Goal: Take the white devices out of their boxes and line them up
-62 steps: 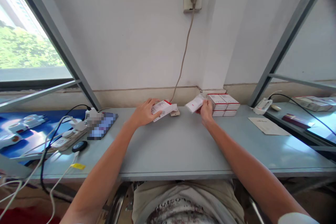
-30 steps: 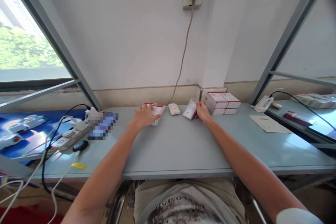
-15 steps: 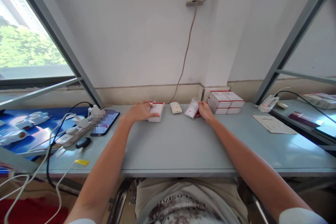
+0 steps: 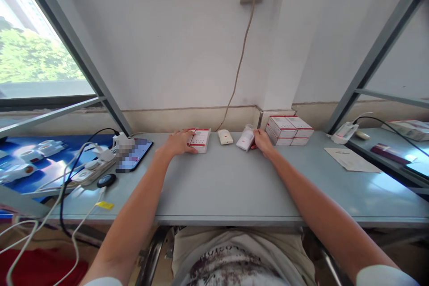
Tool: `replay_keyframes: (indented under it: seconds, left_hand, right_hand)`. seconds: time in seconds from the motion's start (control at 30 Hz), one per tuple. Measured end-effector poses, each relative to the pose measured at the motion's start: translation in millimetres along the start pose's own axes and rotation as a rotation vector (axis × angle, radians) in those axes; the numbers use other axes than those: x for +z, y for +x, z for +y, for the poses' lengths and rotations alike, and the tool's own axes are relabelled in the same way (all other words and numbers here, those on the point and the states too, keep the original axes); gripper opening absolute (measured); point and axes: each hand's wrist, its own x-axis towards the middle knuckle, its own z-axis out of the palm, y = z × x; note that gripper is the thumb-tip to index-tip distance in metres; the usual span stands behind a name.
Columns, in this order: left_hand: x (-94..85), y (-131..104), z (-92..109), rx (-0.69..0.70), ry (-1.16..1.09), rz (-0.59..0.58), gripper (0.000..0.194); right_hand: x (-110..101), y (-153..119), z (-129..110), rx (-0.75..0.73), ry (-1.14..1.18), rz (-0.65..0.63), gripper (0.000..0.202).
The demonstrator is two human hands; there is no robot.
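My left hand (image 4: 180, 142) is closed around the left side of some small white-and-red boxes (image 4: 201, 138) that lie on the desk near the wall. Its palm and fingers hide most of the left part of them. My right hand (image 4: 262, 141) grips the right edge of a flat white device in clear plastic wrap (image 4: 246, 139), which has a small red mark. Between the two hands a bare cream-white device (image 4: 225, 136) lies on the desk, touched by neither.
Stacked white-and-red boxes (image 4: 289, 130) stand just right of my right hand. A paper sheet (image 4: 351, 160) lies further right. On the left are a phone (image 4: 136, 155), a power strip (image 4: 95, 170), a black puck (image 4: 106, 180) and loose cables. A plugged cord (image 4: 241, 53) hangs down the wall.
My left thumb has come off the front of the boxes toward their left side, and the front box's top shows more fully. My right hand keeps its hold on the wrapped device.
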Motion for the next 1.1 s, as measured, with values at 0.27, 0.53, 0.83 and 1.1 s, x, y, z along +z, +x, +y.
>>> replay_keyframes:
  seconds: [0.27,0.53,0.83,1.1]
  left_hand:
    - [5.3,3,-1,0.007,0.029,0.035,0.087]
    - [9.5,5,-10,0.077,-0.026,0.027,0.087]
    - [11.9,9,-12,0.083,-0.004,0.034,0.084]
    - [11.3,7,-11,0.073,-0.005,0.036,0.082]
  right_hand:
    - [-1,-2,-2,0.007,0.004,-0.005,0.022]
    - [-2,-3,-5,0.013,0.045,-0.03,0.021]
    - [-3,-5,-7,0.009,0.055,-0.05,0.018]
    - [-3,-4,-6,0.011,0.059,-0.06,0.019]
